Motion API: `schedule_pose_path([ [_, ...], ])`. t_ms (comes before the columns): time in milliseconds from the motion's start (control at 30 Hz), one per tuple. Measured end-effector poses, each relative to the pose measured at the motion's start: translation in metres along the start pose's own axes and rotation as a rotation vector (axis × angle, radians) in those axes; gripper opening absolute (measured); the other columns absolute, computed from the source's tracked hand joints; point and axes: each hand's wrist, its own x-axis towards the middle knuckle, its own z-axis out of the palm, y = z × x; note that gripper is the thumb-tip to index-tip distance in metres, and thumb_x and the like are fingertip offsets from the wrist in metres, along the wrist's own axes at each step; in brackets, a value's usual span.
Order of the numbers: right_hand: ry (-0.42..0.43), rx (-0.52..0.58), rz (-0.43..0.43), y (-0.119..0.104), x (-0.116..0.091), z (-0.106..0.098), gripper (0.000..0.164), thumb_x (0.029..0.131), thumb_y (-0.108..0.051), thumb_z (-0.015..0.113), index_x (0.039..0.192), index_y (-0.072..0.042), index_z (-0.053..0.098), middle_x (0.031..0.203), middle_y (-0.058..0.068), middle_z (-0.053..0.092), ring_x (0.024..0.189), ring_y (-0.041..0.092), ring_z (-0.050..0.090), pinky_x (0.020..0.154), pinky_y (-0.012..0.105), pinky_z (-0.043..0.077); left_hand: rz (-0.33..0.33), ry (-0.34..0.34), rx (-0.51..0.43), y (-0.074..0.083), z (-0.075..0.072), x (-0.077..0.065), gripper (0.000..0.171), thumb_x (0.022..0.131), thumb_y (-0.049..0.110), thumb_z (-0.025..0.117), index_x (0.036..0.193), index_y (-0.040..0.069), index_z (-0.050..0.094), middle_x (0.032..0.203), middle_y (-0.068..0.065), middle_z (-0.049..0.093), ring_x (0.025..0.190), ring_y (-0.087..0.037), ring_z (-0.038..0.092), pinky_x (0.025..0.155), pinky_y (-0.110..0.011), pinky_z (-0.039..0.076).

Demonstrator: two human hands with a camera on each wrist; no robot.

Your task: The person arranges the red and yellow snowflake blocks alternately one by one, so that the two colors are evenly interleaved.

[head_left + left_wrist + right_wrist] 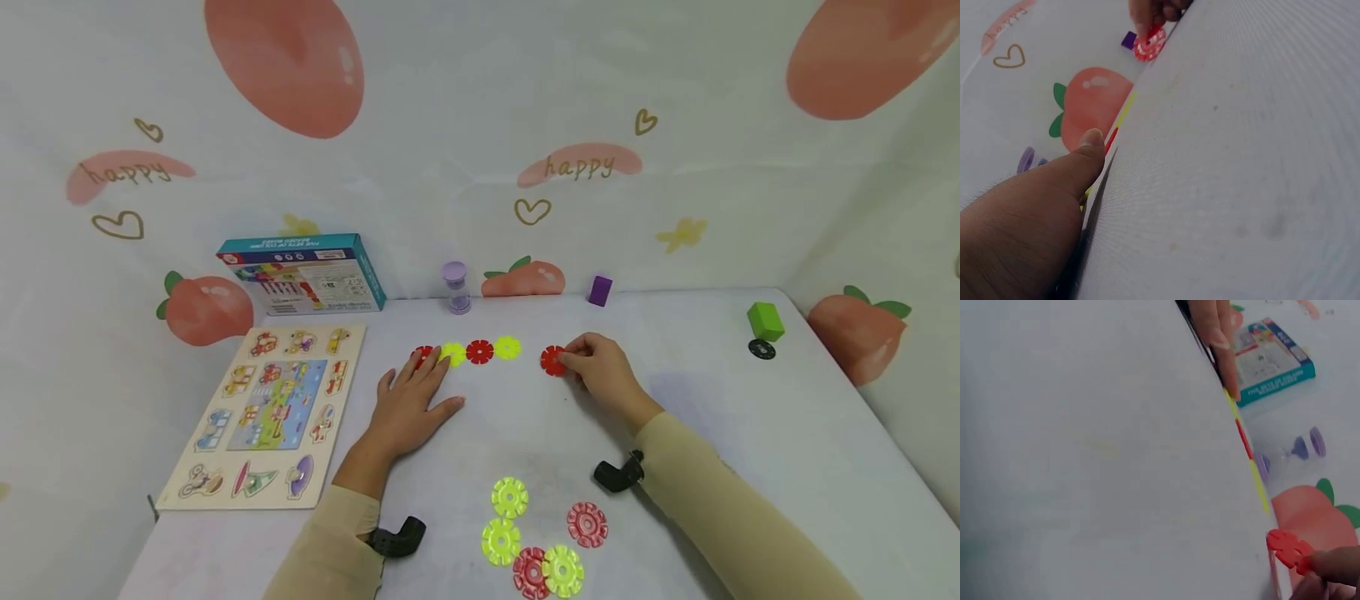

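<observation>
My right hand (603, 372) pinches a red notched disc (552, 361) between thumb and fingers, its face tilted up in the right wrist view. To its left lies a row of flat discs: a yellow disc (507, 347), a red disc (480, 352), another yellow disc (453, 354) and, at the left end, a red disc (422, 357). My left hand (408, 408) rests with spread, straight fingers at the row's left end, the fingertips partly covering the two leftmost discs. A small gap separates the held disc from the row.
Several loose yellow discs (501, 542) and red discs (587, 524) lie near the front. A wooden puzzle board (341, 333) is at left, a box (307, 279) behind it. An hourglass (457, 288), purple block (600, 291), green block (766, 321) and black disc (762, 349) stand farther back.
</observation>
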Motion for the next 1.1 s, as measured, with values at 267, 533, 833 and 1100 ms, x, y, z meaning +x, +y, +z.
schedule_pose_path([
  [267,0.064,-0.171,-0.009,-0.012,0.018,0.009,0.027,0.092,-0.023,0.064,0.112,-0.008,0.053,0.092,0.011,0.059,0.075,0.025,0.059,0.067,0.034,0.052,0.002,-0.003,-0.002,0.001,-0.001,-0.001,0.078,0.088,0.07,0.041,0.151,0.025,0.032,0.158,0.005,0.016,0.144,-0.024,0.005,0.107,-0.061,0.003],
  [533,-0.141,-0.811,-0.294,-0.018,0.001,0.016,0.065,0.092,-0.042,0.06,0.146,-0.012,0.041,0.15,0.008,0.036,0.136,0.035,0.027,0.101,0.06,0.028,0.004,-0.005,0.0,-0.001,0.0,0.0,0.079,0.087,0.071,0.04,0.151,0.025,0.031,0.158,0.005,0.016,0.144,-0.024,0.004,0.107,-0.061,0.003],
  [833,-0.243,-0.839,-0.255,-0.014,-0.002,0.02,0.082,0.089,-0.063,0.05,0.154,-0.022,0.022,0.158,-0.001,0.015,0.143,0.031,0.002,0.101,0.064,0.016,0.01,-0.008,-0.008,-0.002,0.003,0.001,0.081,0.087,0.073,0.038,0.151,0.025,0.031,0.158,0.005,0.016,0.144,-0.024,0.004,0.107,-0.062,0.003],
  [1100,-0.216,-0.857,-0.262,-0.01,0.001,0.015,0.082,0.087,-0.065,0.051,0.152,-0.021,0.029,0.159,0.001,0.014,0.143,0.033,0.004,0.1,0.065,0.016,0.012,-0.013,-0.003,-0.002,0.001,0.001,0.081,0.086,0.073,0.038,0.152,0.026,0.03,0.158,0.005,0.015,0.144,-0.025,0.003,0.106,-0.063,0.003],
])
